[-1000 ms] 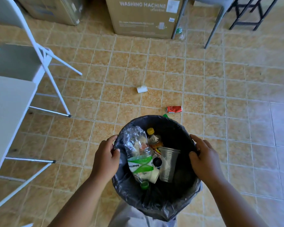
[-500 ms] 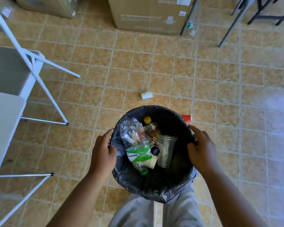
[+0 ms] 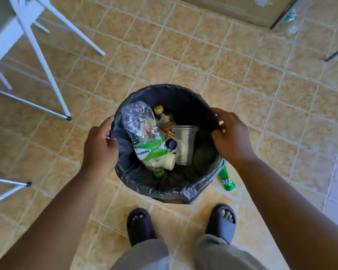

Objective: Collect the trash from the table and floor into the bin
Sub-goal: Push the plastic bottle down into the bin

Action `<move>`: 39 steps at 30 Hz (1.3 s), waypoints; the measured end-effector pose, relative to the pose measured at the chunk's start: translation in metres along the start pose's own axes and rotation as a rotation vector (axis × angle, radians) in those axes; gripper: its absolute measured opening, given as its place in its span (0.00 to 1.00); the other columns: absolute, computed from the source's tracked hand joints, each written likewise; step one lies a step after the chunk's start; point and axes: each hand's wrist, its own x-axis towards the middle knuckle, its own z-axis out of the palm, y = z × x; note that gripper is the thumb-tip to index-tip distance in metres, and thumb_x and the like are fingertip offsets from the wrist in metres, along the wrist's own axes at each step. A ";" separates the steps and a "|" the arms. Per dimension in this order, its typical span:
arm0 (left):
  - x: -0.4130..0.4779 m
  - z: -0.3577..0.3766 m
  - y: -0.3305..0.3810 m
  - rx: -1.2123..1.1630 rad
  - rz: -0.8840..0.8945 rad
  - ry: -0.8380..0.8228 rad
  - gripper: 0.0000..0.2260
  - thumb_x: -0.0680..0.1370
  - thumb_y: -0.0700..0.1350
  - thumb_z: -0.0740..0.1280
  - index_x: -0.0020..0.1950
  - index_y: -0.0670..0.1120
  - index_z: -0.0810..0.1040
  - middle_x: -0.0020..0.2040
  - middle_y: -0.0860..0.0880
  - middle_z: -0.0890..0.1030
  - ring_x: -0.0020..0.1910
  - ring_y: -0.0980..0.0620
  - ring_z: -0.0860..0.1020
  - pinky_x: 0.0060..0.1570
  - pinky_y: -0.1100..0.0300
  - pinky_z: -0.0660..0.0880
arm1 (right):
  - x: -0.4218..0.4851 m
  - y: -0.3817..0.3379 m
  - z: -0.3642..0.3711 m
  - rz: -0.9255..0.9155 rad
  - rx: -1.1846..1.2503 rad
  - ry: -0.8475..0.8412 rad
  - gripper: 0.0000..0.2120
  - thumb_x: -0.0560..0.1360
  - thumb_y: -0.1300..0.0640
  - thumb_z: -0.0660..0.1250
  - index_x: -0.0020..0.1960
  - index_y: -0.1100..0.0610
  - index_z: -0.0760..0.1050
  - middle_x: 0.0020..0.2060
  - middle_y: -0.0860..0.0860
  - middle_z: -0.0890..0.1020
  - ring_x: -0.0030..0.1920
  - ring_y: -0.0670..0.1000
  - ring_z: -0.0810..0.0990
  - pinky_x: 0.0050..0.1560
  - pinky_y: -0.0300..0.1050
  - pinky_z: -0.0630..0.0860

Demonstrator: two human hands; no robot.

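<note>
I hold the bin (image 3: 165, 145) by its rim with both hands: my left hand (image 3: 100, 147) is curled over the left edge, fingers closed on the bin's crinkled black liner, and my right hand (image 3: 230, 137) is clamped on the right edge the same way. The bin is round, and the glossy liner is folded loosely over its lip.

Inside, a crushed clear plastic bottle (image 3: 144, 135) with a green-and-white label lies along the left side, its green cap (image 3: 159, 173) low in the bin. Beside it a bottle with a yellow cap (image 3: 164, 118) points toward the far wall. A ribbed clear plastic cup (image 3: 184, 145) lies on its side at the middle, its open mouth toward the far wall. A small white paper cup (image 3: 169, 162) and a dark round cap (image 3: 171, 144) sit between the cup and the crushed bottle.

A green wrapper (image 3: 226, 179) lies flat on the tan tiled floor (image 3: 261, 114), just beside the bin's near right side, partly tucked under the liner. My feet in dark slides (image 3: 140, 225) stand near the bin.
</note>
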 end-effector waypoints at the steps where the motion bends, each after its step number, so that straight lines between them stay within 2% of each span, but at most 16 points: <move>1: 0.012 0.015 -0.012 -0.015 -0.007 0.018 0.26 0.78 0.35 0.61 0.74 0.54 0.67 0.55 0.45 0.73 0.47 0.48 0.74 0.45 0.56 0.69 | 0.015 0.009 0.016 -0.027 -0.005 0.005 0.31 0.67 0.70 0.62 0.67 0.51 0.75 0.56 0.54 0.78 0.46 0.51 0.76 0.51 0.40 0.71; 4: 0.051 0.058 -0.046 -0.056 0.020 0.067 0.26 0.78 0.36 0.60 0.73 0.56 0.68 0.56 0.45 0.73 0.47 0.49 0.74 0.46 0.56 0.70 | 0.058 0.036 0.057 -0.097 -0.003 0.035 0.29 0.67 0.69 0.62 0.65 0.50 0.76 0.53 0.53 0.79 0.44 0.51 0.76 0.51 0.41 0.72; 7: 0.082 0.090 -0.070 -0.014 0.054 0.095 0.25 0.79 0.38 0.58 0.74 0.55 0.67 0.56 0.47 0.70 0.49 0.51 0.72 0.49 0.59 0.66 | 0.090 0.057 0.090 -0.109 0.003 0.002 0.27 0.68 0.67 0.61 0.63 0.48 0.77 0.50 0.47 0.77 0.45 0.51 0.79 0.51 0.44 0.75; 12: 0.137 0.132 -0.102 -0.061 0.079 0.133 0.25 0.78 0.37 0.57 0.73 0.54 0.68 0.61 0.49 0.74 0.49 0.54 0.74 0.43 0.67 0.68 | 0.135 0.089 0.141 -0.169 0.035 -0.020 0.25 0.69 0.65 0.62 0.64 0.50 0.77 0.52 0.49 0.81 0.51 0.54 0.81 0.52 0.47 0.78; 15: 0.161 0.150 -0.119 -0.049 0.090 0.164 0.25 0.78 0.38 0.57 0.73 0.54 0.69 0.66 0.44 0.73 0.59 0.44 0.76 0.53 0.58 0.70 | 0.157 0.100 0.159 -0.205 0.030 -0.029 0.24 0.70 0.64 0.63 0.65 0.51 0.77 0.50 0.48 0.80 0.51 0.53 0.80 0.49 0.44 0.75; 19: 0.172 0.155 -0.131 -0.090 0.102 0.214 0.24 0.78 0.39 0.56 0.73 0.54 0.69 0.66 0.44 0.73 0.57 0.41 0.77 0.48 0.56 0.71 | 0.171 0.097 0.167 -0.271 0.033 -0.017 0.24 0.70 0.62 0.64 0.66 0.53 0.76 0.53 0.51 0.81 0.51 0.54 0.80 0.52 0.49 0.78; 21: 0.169 0.158 -0.130 -0.047 0.109 0.242 0.23 0.78 0.40 0.56 0.73 0.54 0.69 0.65 0.43 0.72 0.58 0.42 0.75 0.52 0.56 0.70 | 0.168 0.098 0.172 -0.309 -0.036 0.011 0.25 0.71 0.62 0.64 0.68 0.55 0.73 0.57 0.54 0.78 0.51 0.55 0.79 0.49 0.43 0.73; 24: 0.164 0.162 -0.129 -0.010 0.117 0.250 0.21 0.80 0.43 0.57 0.74 0.53 0.67 0.66 0.42 0.68 0.59 0.45 0.73 0.56 0.60 0.65 | 0.163 0.104 0.178 -0.365 -0.094 0.047 0.25 0.73 0.63 0.63 0.70 0.57 0.70 0.59 0.57 0.74 0.51 0.56 0.77 0.47 0.37 0.65; 28: 0.171 0.167 -0.124 -0.020 0.184 0.272 0.22 0.79 0.50 0.62 0.71 0.44 0.69 0.67 0.41 0.66 0.64 0.45 0.70 0.60 0.62 0.61 | 0.164 0.111 0.185 -0.436 -0.085 0.119 0.23 0.74 0.63 0.60 0.69 0.59 0.71 0.58 0.58 0.75 0.52 0.57 0.76 0.48 0.41 0.68; 30: 0.178 0.168 -0.120 0.032 0.222 0.254 0.26 0.77 0.57 0.62 0.68 0.42 0.70 0.66 0.41 0.67 0.65 0.43 0.69 0.60 0.57 0.63 | 0.167 0.112 0.185 -0.504 -0.055 0.158 0.19 0.76 0.60 0.61 0.66 0.59 0.74 0.55 0.57 0.77 0.51 0.56 0.77 0.48 0.43 0.70; 32: 0.178 0.169 -0.115 0.062 0.244 0.204 0.29 0.75 0.64 0.59 0.66 0.44 0.68 0.67 0.42 0.66 0.65 0.43 0.68 0.59 0.52 0.66 | 0.173 0.116 0.183 -0.539 0.032 0.155 0.14 0.78 0.55 0.61 0.61 0.57 0.78 0.51 0.54 0.79 0.49 0.51 0.77 0.49 0.43 0.72; 34: 0.174 0.170 -0.114 0.098 0.287 0.174 0.32 0.76 0.66 0.57 0.71 0.46 0.64 0.73 0.44 0.61 0.71 0.43 0.63 0.65 0.48 0.65 | 0.182 0.123 0.177 -0.426 0.248 0.148 0.14 0.79 0.51 0.59 0.57 0.54 0.80 0.47 0.49 0.81 0.48 0.46 0.78 0.49 0.41 0.73; 36: 0.172 0.170 -0.116 0.152 0.307 0.145 0.36 0.78 0.65 0.55 0.79 0.46 0.52 0.79 0.48 0.52 0.77 0.46 0.54 0.72 0.49 0.57 | 0.196 0.136 0.173 -0.259 0.352 0.179 0.16 0.80 0.47 0.57 0.57 0.53 0.80 0.46 0.48 0.82 0.48 0.46 0.79 0.48 0.40 0.74; 37: 0.172 0.170 -0.117 0.174 0.309 0.131 0.36 0.79 0.65 0.54 0.79 0.47 0.48 0.80 0.49 0.49 0.78 0.48 0.51 0.74 0.50 0.54 | 0.204 0.145 0.174 -0.213 0.264 0.201 0.17 0.80 0.48 0.57 0.59 0.54 0.79 0.47 0.50 0.83 0.50 0.49 0.80 0.50 0.40 0.74; 39: 0.174 0.171 -0.118 0.186 0.297 0.113 0.36 0.78 0.67 0.52 0.80 0.49 0.46 0.80 0.52 0.47 0.78 0.50 0.49 0.74 0.50 0.52 | 0.222 0.169 0.177 -0.200 -0.074 0.194 0.16 0.79 0.52 0.60 0.63 0.56 0.77 0.54 0.55 0.82 0.56 0.55 0.79 0.55 0.43 0.73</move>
